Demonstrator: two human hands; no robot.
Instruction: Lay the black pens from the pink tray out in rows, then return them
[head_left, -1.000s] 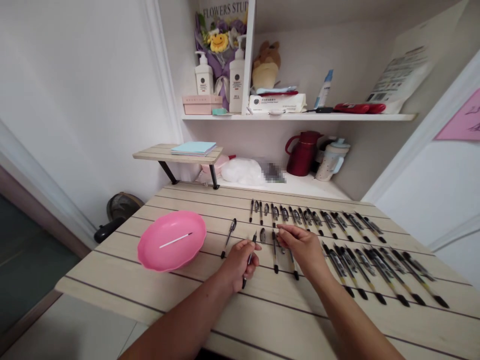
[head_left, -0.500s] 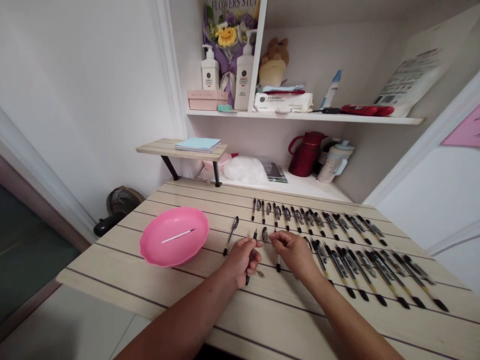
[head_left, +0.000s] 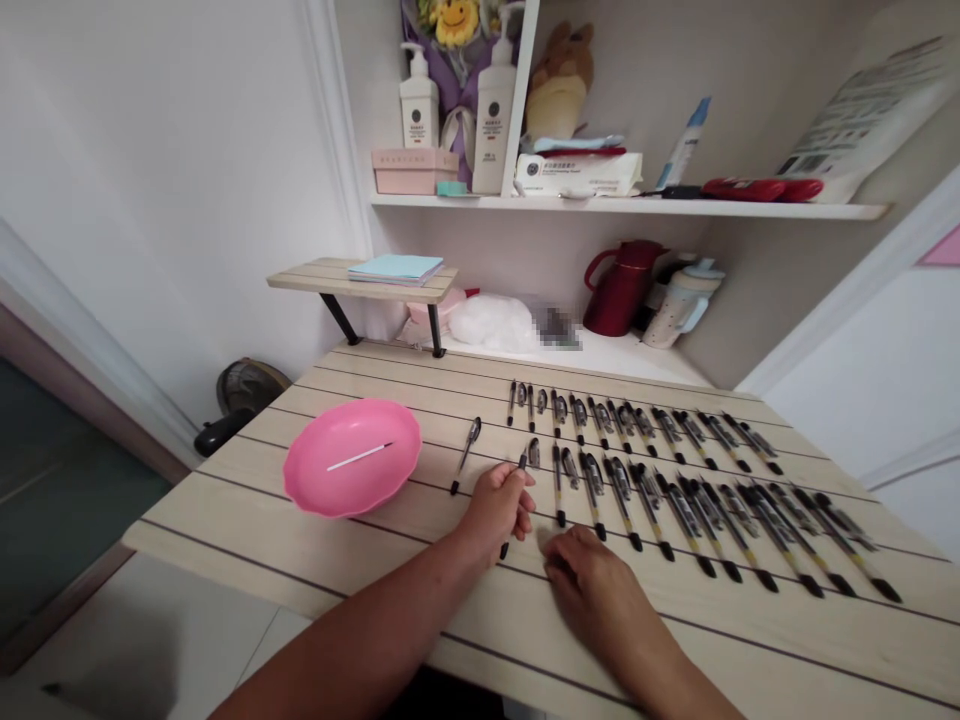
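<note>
My left hand (head_left: 496, 505) is closed around a black pen (head_left: 521, 464) and holds it slanted just above the wooden table (head_left: 300, 575). My right hand (head_left: 592, 590) rests palm down on the table near its front, and its curled fingertips are pinched together; what they hold, if anything, is hidden. Two rows of several black pens (head_left: 675, 500) lie side by side to the right of my hands. One loose pen (head_left: 465, 455) lies left of the rows. A pink bowl (head_left: 319, 490) at the left holds a thin white refill (head_left: 358, 457).
A small riser with blue notebooks (head_left: 394, 268) stands at the table's back left. Behind it are a red jug (head_left: 619, 290), a pale cup (head_left: 679, 305) and a wall shelf (head_left: 622, 209) with bottles. A fan (head_left: 240, 395) sits on the floor at the left.
My right hand has drawn back from the pen rows to the table's near side and curled its fingers down. My left hand kept its pen. The view has tilted slightly downward.
</note>
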